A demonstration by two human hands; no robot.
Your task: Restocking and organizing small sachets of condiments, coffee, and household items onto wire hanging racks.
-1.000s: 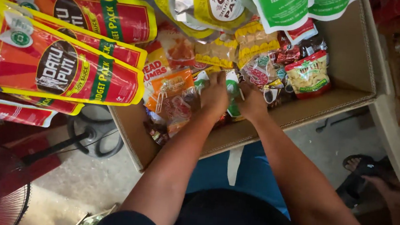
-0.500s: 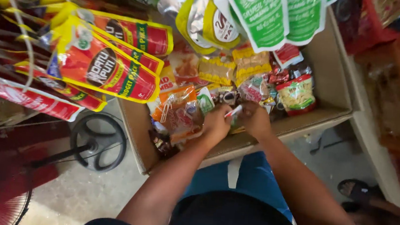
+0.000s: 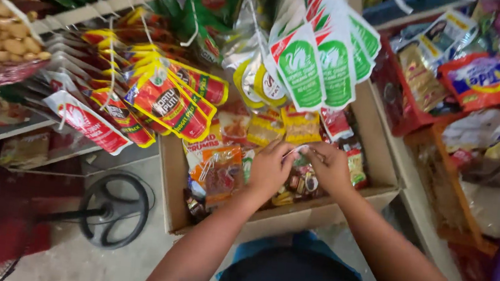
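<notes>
Both my hands are inside a cardboard box [image 3: 291, 221] packed with snack packets. My left hand [image 3: 270, 168] and my right hand [image 3: 331, 166] meet in the middle and pinch a thin clear plastic wrapper [image 3: 300, 150] between their fingertips. Under the hands lie small mixed packets [image 3: 300, 185]. An orange packet [image 3: 219, 171] lies just left of my left hand. A red and green packet [image 3: 356, 163] lies to the right of my right hand.
Red and yellow sachets [image 3: 168, 102] hang at the left, green and white sachets [image 3: 325, 62] hang above the box. More packets fill crates [image 3: 451, 86] at the right. A black fan base [image 3: 115, 210] stands on the floor at the left.
The view has pulled back and tilted up, showing more hanging sachets. My hands have moved from the packets in the box to a clear wrapper held between them.
</notes>
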